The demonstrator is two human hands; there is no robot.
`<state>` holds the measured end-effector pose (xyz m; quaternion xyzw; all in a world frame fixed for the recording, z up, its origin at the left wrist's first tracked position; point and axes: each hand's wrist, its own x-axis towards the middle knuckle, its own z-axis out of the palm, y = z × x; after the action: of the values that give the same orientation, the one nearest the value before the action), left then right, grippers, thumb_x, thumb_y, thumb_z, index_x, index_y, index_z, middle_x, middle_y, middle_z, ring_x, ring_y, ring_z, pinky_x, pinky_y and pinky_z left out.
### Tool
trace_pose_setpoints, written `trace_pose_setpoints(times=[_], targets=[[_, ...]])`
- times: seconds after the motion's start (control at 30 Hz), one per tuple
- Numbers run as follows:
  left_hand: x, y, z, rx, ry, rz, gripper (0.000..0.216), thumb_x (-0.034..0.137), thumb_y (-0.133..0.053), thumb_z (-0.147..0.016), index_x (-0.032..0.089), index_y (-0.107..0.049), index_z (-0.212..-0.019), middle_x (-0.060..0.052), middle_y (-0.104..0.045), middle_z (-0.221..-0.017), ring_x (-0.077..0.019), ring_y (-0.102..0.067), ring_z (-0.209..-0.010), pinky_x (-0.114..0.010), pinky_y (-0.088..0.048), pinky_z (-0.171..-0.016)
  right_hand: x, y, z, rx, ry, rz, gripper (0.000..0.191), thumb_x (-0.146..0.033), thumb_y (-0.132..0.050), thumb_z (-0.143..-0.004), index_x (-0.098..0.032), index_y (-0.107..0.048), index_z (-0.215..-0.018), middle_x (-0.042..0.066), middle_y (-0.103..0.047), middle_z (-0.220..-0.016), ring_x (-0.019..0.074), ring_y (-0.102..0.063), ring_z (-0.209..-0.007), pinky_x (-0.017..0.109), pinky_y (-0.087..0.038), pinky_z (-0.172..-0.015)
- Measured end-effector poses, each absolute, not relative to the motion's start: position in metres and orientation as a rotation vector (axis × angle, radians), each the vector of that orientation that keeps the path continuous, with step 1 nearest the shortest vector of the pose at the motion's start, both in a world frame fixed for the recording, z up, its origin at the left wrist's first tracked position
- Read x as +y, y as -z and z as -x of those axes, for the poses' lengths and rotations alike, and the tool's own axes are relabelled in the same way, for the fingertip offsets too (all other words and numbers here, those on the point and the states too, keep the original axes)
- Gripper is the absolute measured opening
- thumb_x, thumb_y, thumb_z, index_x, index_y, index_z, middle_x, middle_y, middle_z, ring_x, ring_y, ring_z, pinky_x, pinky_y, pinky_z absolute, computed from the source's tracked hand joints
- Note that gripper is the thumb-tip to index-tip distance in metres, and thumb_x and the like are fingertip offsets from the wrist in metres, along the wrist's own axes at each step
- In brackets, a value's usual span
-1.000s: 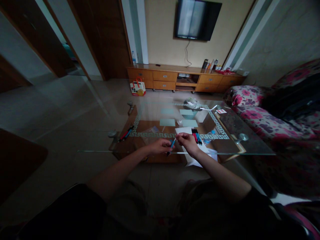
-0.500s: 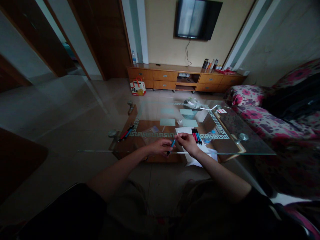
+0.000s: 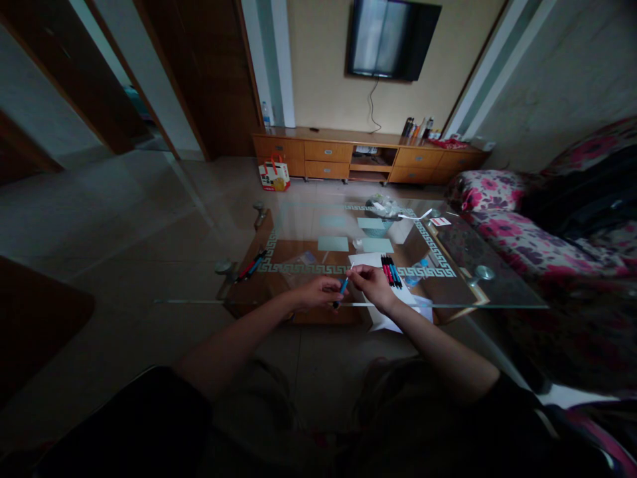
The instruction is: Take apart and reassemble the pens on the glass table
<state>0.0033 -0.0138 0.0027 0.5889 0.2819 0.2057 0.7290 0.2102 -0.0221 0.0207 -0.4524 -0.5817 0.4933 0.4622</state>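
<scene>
My left hand (image 3: 321, 292) is closed around the barrel of a blue pen (image 3: 344, 285), which is tilted with its dark end down. At the pen's upper end, my right hand (image 3: 372, 285) pinches a thin white stick (image 3: 353, 263) that looks like a pen refill. Its tip pokes out above the fingers; whether its lower part sits inside the barrel is hidden. Just right of that hand, several red, blue and black pens (image 3: 391, 271) lie side by side on white paper (image 3: 364, 259). Both hands are above the near edge of the glass table (image 3: 298, 229).
More pens (image 3: 250, 265) lie at the table's left side. A bowl with clear plastic (image 3: 382, 206) and a red-and-white card (image 3: 440, 222) are toward the far right. A flowered sofa (image 3: 512, 236) stands on the right, and a paper bag (image 3: 274, 174) by the wooden cabinet (image 3: 328, 151).
Both hands keep nearly the same place and grip. The right fingers have shifted very slightly at the pen's upper end.
</scene>
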Motion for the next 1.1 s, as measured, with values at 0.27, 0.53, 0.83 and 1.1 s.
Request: trace_pose_setpoints(times=[0.27,0.53,0.83,1.1], targets=[[-0.0136,-0.0008,-0.0026,0.646,-0.464,-1.296,0.04,0.043,-0.078,-0.074,0.013,-0.065,-0.098,-0.006,-0.064,-0.092,-0.0163,-0.062,-0.082,-0.038,-0.058,-0.077,-0.0222,-0.0201,-0.211,-1.421,-1.226,1.107,0.04,-0.057,-0.072,-0.074,-0.017,-0.066,-0.077,-0.003,-0.054,-0.06,0.0091,-0.041,-0.053,0.023,-0.032,-0.051],[-0.0147,-0.0063,-0.0003,0.659,-0.443,-1.335,0.042,0.045,-0.076,-0.075,0.015,-0.064,-0.103,-0.007,-0.064,-0.097,-0.0172,-0.064,-0.083,-0.031,-0.057,-0.067,-0.027,-0.0265,-0.208,-1.529,-1.176,1.115,0.04,-0.056,-0.068,-0.077,-0.016,-0.067,-0.078,0.0,-0.056,-0.065,0.0103,-0.044,-0.058,0.022,-0.036,-0.052],[-0.0072,-0.002,-0.0013,0.601,-0.473,-1.411,0.046,0.04,-0.081,-0.071,0.014,-0.057,-0.101,-0.006,-0.068,-0.086,-0.0171,-0.068,-0.076,-0.029,-0.054,-0.068,-0.0278,-0.0276,-0.2047,-1.521,-1.229,1.118,0.04,-0.056,-0.07,-0.074,-0.016,-0.067,-0.076,-0.002,-0.054,-0.062,0.0096,-0.042,-0.056,0.022,-0.034,-0.052],[-0.0089,0.0013,0.0005,0.621,-0.536,-1.394,0.085,0.024,-0.086,-0.065,0.023,-0.037,-0.135,-0.003,-0.065,-0.091,-0.0187,-0.071,-0.073,-0.031,-0.056,-0.067,-0.0284,-0.0238,-0.2047,-1.543,-1.274,1.147,0.039,-0.055,-0.07,-0.075,-0.016,-0.071,-0.078,-0.003,-0.051,-0.055,0.011,-0.042,-0.054,0.024,-0.033,-0.051]])
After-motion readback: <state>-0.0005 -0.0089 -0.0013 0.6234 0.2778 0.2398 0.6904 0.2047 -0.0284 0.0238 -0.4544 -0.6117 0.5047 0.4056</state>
